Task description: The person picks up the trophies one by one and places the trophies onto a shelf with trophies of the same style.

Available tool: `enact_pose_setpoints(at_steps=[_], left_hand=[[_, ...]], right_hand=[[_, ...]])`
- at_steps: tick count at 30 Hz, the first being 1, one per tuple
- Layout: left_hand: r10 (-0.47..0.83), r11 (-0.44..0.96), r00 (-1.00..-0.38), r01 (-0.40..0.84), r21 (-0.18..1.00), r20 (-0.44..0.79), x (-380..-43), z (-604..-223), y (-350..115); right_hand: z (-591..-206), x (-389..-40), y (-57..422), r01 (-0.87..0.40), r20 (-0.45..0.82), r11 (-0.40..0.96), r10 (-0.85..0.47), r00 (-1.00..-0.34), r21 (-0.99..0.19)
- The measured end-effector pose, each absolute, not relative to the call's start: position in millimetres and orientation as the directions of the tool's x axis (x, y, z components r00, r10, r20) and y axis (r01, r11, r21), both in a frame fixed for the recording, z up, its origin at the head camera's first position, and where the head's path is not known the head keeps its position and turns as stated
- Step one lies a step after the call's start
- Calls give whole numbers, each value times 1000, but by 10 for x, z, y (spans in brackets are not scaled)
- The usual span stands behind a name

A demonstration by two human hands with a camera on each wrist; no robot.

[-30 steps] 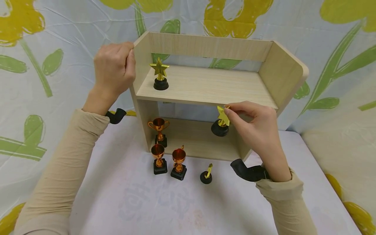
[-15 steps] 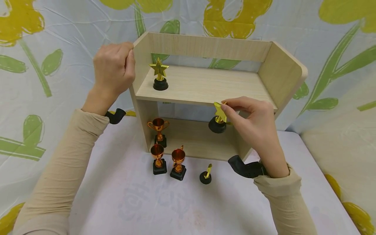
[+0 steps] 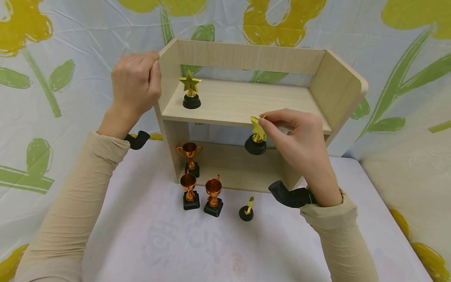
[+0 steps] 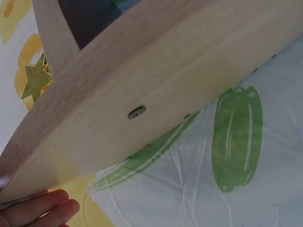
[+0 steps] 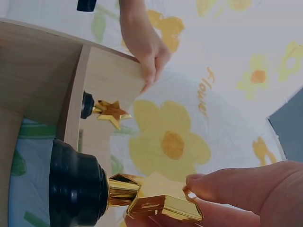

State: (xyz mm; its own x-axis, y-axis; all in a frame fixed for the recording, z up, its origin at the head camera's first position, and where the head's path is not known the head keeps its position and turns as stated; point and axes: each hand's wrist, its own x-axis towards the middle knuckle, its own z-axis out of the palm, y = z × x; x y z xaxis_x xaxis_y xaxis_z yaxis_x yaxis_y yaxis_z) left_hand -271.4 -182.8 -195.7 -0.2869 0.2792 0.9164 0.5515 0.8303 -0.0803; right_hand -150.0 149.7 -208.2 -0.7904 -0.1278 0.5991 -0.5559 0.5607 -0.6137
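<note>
My left hand (image 3: 135, 82) grips the upper edge of the left side panel of a light wooden shelf (image 3: 246, 100); its fingers (image 4: 45, 208) lie against the panel's outer face in the left wrist view. Between thumb and fingertips, my right hand (image 3: 299, 145) pinches a gold star trophy (image 3: 256, 139) by its star. That trophy hangs slightly tilted in front of the upper board's edge, its round black base (image 5: 75, 184) downward in the head view. A second star trophy (image 3: 191, 92) stands upright at the left of the upper board.
One bronze cup trophy (image 3: 190, 154) stands on the lower shelf at the left. Two more, a left cup (image 3: 189, 192) and a right cup (image 3: 213, 196), stand on the white-covered table (image 3: 183, 250). Another star trophy (image 3: 247, 211) stands to their right. A flower-print cloth (image 3: 84, 35) hangs behind.
My right hand has moved up and to the left with the star trophy, bringing it nearer the upper board's front edge. My left hand keeps its grip on the panel.
</note>
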Motion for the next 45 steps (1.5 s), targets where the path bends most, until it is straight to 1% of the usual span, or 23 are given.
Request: enact_pose_setpoints(at_steps=[8,11,17,24,28,36,45], left_hand=[[265,832,-290,551,-66,919,-2707,-1957,-1826],[255,830,-293,555,-54,921,-2706,-1955,-1822],[279,830,-285,552,-81,917,-2708,-1951,-1832],[272,829,-278,553,-78,921,-2717,-1955,-1829],[267,829,-285,556,-68,921,-2713,-1958,-1830],[269,831,-291,552,-69,918,-2711,-1958,-1839],[271,829,-290,555,-70,918,-2713,-1957,-1833]], right_hand=[[-2000,-1558,1437,-520,571,582,-113,-813,-626],[-1970,-1594,1415,-527,584,591,-112,-804,-611],[-1910,-1633,1387,-531,588,590,-115,-801,-608],[-1845,-1689,1358,-547,604,593,-123,-787,-591],[-1800,-1739,1351,-553,615,601,-127,-779,-577],[-1715,-1825,1339,-513,579,627,-119,-806,-586],[-1713,-1980,1357,-509,566,584,-100,-818,-632]])
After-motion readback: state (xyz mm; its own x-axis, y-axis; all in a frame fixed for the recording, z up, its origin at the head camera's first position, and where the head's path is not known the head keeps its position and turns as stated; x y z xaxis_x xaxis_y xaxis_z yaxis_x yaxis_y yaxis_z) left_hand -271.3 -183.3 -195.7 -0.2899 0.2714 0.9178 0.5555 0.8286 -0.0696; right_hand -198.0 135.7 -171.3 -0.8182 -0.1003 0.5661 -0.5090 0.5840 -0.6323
